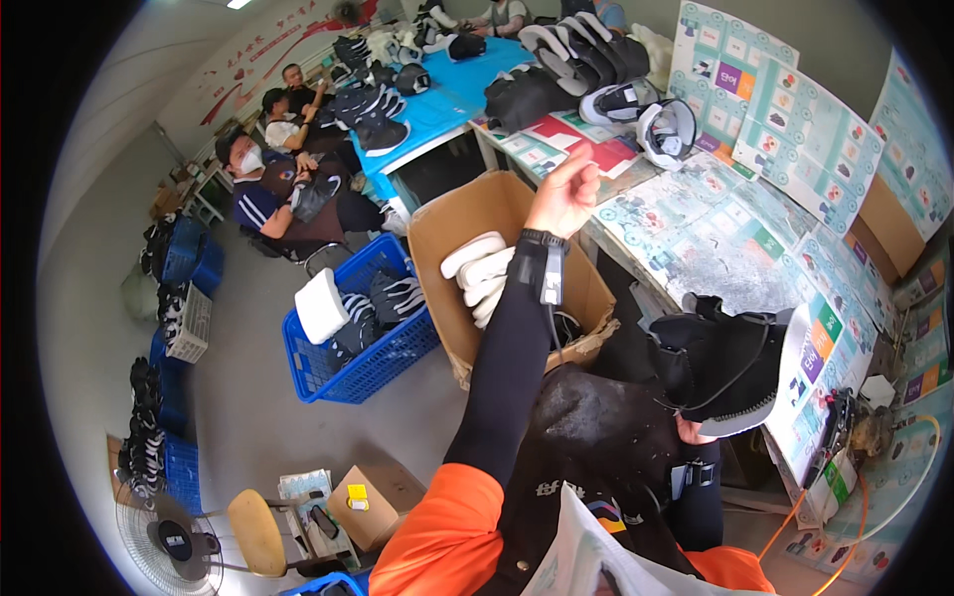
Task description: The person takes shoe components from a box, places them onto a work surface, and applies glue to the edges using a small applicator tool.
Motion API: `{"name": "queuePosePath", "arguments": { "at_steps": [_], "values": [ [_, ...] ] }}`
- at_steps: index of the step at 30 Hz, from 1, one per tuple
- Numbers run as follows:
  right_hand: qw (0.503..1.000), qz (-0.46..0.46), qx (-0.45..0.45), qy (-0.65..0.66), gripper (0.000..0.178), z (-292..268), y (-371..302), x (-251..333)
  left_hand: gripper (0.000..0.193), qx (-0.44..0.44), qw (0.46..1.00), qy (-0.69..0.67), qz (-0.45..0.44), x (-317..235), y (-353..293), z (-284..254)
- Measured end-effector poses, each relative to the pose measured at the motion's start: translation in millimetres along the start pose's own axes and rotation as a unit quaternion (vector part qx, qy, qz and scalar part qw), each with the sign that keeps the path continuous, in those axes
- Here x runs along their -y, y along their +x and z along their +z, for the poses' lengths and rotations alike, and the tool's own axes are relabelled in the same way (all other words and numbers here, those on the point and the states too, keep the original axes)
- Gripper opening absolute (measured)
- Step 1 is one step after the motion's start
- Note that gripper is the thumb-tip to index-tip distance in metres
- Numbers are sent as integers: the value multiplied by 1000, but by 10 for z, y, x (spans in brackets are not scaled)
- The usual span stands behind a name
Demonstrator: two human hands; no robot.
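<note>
My left hand point(565, 193) is raised beyond the cardboard box, by the table's near edge. Its fingers are curled together, and anything between them is too small to make out. At the right, a black shoe point(730, 363) with a loose cord and a pale toothed edge hangs over the table's edge. My right hand point(693, 430) grips it from below, mostly hidden by the shoe. Below my left forearm, the cardboard box point(437, 230) holds several white shoe soles point(481, 260).
The worktable point(686, 223) is covered with printed sheets; grey-and-white shoes point(668, 132) and black ones point(571, 70) stand at its far end. A blue basket point(373, 370) of shoes is left of the box. Cables point(863, 507) hang at the right. Several people sit beyond; a fan point(171, 539) stands lower left.
</note>
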State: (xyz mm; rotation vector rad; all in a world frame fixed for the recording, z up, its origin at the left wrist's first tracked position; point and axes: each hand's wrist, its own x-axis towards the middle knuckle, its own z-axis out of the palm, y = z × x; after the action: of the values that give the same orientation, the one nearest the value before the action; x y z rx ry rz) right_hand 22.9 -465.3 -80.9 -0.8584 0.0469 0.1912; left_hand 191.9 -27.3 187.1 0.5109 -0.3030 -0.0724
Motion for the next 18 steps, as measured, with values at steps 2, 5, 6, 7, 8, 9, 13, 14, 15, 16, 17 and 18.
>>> {"name": "queuePosePath", "arguments": {
  "at_steps": [2, 5, 6, 7, 8, 9, 13, 14, 15, 16, 17, 18],
  "values": [
    [998, -21, -14, -60, 38, -341, -1, -93, 84, -48, 926, 344, 148, 282, -73, 367],
    [600, -387, 121, -689, 34, -1679, 276, -122, 92, 11, 817, 535, 216, 528, -97, 785],
    [845, -214, 83, -483, 37, -1208, 256, -114, 87, -24, 833, 513, 208, 576, -166, 680],
    [988, -39, 12, -152, 41, -589, 186, 3, 83, -52, 854, 478, 200, 670, -216, 596],
    [997, 7, -33, -63, 44, -281, 117, 123, 64, -100, 854, 499, 108, 789, -272, 566],
    [998, 23, -49, -33, 48, -116, 82, 206, 49, -86, 846, 527, 11, 899, -336, 487],
    [999, 33, -15, -35, 53, 427, 163, 300, 100, -30, 798, 571, -191, 1472, -751, 306],
    [999, 38, -30, -8, 51, 574, 165, 316, 93, -55, 827, 518, -212, 1548, -811, 346],
    [998, 39, -48, 19, 49, 705, 154, 341, 86, -77, 853, 461, -233, 1634, -840, 374],
    [999, 43, -11, -14, 51, 796, 184, 371, 86, -81, 853, 462, -231, 1691, -869, 297],
    [997, 46, 28, -48, 54, 846, 190, 376, 75, -89, 869, 439, -212, 1732, -890, 218],
    [997, 45, 28, -48, 54, 766, 196, 307, 65, -91, 884, 416, -195, 1789, -895, 162]
  ]
}}
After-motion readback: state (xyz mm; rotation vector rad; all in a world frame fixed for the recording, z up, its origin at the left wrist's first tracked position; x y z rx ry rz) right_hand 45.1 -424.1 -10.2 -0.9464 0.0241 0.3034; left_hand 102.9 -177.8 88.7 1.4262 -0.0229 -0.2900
